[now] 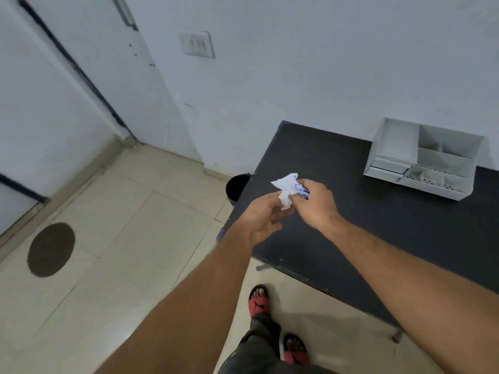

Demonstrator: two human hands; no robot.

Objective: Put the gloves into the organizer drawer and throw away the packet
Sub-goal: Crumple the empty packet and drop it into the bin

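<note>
A crumpled white packet (pixel 286 184) with blue print is held above the left part of the black table (pixel 378 225). My right hand (pixel 316 203) is closed around its printed end. My left hand (pixel 266 218) pinches the packet's lower white corner with thumb and forefinger, the other fingers loose. The white organizer (pixel 421 160) with several open compartments stands at the table's far right, against the wall. No gloves can be made out in it from here. A black bin (pixel 237 188) sits on the floor just past the table's left edge, partly hidden by the table.
Beige tiled floor (pixel 121 238) lies to the left with a dark round patch (pixel 51 249). A white door (pixel 54 90) and a wall with a switch plate (pixel 198 44) are behind. My feet in red sandals (pixel 260 300) stand by the table's near edge.
</note>
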